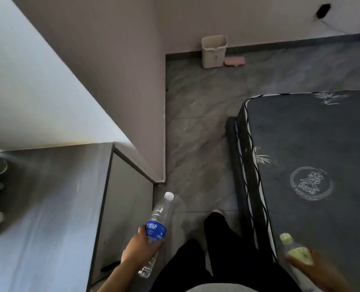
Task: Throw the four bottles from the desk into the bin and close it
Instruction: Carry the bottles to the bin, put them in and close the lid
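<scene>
While carried binward: left grip (142, 246) wrapped round clear bottle (157, 226), cap forward; right grip (309, 264) closed on green bottle (295, 248). Worktop (48, 207) at left, bed (311, 165) at right. Bin (214, 51) far ahead by wall, open-topped. Advised: walk close, then drop.

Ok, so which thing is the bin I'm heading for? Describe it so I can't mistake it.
Look past the grey tiled floor to the far wall, where the dark skirting runs along it. The bin stands there against the wall: a small, cream, rectangular tub, open at the top. Just to its right a flat pink object lies on the floor; the bin is the taller, upright, pale one.
</scene>
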Motion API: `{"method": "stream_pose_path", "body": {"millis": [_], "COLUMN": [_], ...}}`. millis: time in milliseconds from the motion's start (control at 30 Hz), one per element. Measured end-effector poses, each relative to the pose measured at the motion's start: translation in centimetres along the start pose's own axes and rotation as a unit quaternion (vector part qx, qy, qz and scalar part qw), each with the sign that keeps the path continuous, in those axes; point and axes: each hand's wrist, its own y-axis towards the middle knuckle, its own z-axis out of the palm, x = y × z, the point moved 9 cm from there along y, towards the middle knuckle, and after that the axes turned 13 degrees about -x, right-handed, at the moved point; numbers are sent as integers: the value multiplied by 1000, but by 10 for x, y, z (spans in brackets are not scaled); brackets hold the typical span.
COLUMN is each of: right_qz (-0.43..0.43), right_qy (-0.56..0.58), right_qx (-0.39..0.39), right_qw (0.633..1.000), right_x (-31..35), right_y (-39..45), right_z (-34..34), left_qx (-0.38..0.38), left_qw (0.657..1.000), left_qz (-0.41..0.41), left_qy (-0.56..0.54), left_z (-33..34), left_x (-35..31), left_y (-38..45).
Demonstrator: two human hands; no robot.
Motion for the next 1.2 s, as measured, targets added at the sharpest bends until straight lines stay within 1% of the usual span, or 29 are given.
{"method": "stream_pose_path", "body": {"millis": [33,133,200,433,600,667,733,800,933,1033,1100,1200], "right_qz": [-2,27,41,4,-21,-14,1,21,72,79,90,83], "right_qy": [-5,5,-10,-12,-24,-34,-46,-33,-3,6,15,-28], "right_qx": [-8,1,3,12,-3,-8,-7,-3,0,23,7,-33], "right_qw": [1000,1000,999,1000,999,999,999,999,997,997,996,996], "right_x": [4,12,24,103,146,158,165,171,173,181,191,216], "right_y": [7,34,52,116,150,162,170,176,190,205,216,248], "right_z": [-7,-16,-26,-50,-58,-61,-63,-63,-73,-78,-86,-110], "left_qx": [-1,5,11,36,76,82,61,34,7,-10,-16,-24], "left_qw": [1000,1000,1000,996,991,992,995,998,1000,1000,1000,1000], "left_qz": [2,-4,-17,-78,-110,-97,-77,-60,-14,4,12,5], "left_qy": [0,7,14,0,-24,-17,-11,-7,5,-7,-10,-6], "left_z": [0,1,2,-1,-10,-16,-25,-37,-59,-70,-75,-80], "left_x": [-11,-34,-44,-61,-82,-98,-117,-138,-197,-240,-265,-294], "left_y": [7,24,31,52,95,118,139,161,205,234,251,277]}}
